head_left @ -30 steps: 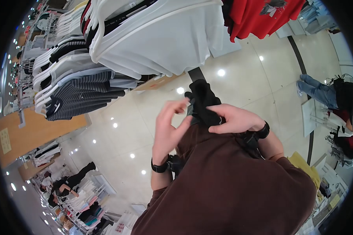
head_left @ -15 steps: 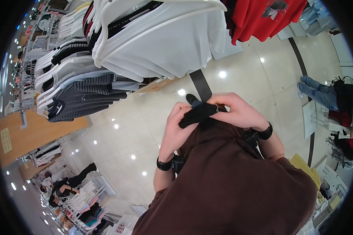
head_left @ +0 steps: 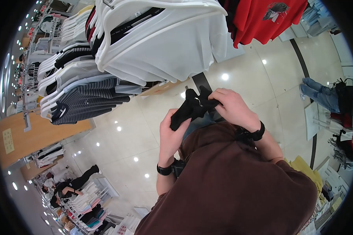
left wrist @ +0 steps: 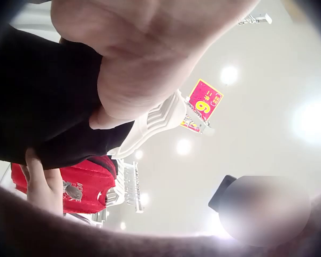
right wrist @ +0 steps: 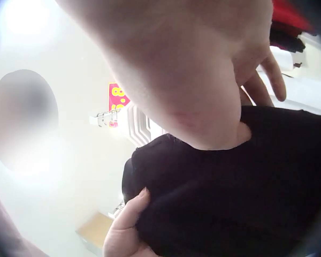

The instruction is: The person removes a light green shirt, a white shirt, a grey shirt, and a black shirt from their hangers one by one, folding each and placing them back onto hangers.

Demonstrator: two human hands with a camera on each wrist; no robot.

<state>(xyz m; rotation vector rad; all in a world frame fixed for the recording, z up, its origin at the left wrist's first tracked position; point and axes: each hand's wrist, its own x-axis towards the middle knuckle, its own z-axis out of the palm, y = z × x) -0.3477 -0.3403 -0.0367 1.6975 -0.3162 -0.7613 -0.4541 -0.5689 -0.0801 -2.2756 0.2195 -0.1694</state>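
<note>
Both hands close on one small black garment (head_left: 192, 107), held in the air in front of the person's chest. The left hand (head_left: 171, 135) curls round the garment's lower end from below, thumb on one side and fingers wrapped behind. The right hand (head_left: 231, 106) pinches its upper end from above, with the knuckles turned up.

A grip at each end seems to keep the soft cloth stretched between the hands, so it does not sag or bunch up. It also holds it clear of the brown top (head_left: 231, 184) just below the garment.

The left wrist view shows the left hand (left wrist: 144, 48) pressed against the dark cloth (left wrist: 37, 101), with fingertips (left wrist: 43, 182) of the other hand below it. In the right wrist view the right hand (right wrist: 192, 69) has its thumb pushed into the fabric (right wrist: 241, 187), and the left hand's fingers (right wrist: 125, 225) grip the edge underneath.

Above the garment hang white shirts (head_left: 164, 43) on white hangers, with a red printed shirt (head_left: 266, 15) beside them. To the garment's left hang striped tops (head_left: 86, 100). Glossy pale floor (head_left: 121, 145) shows behind the garment, and a leg in blue jeans (head_left: 317, 92) stands well off to its right.
</note>
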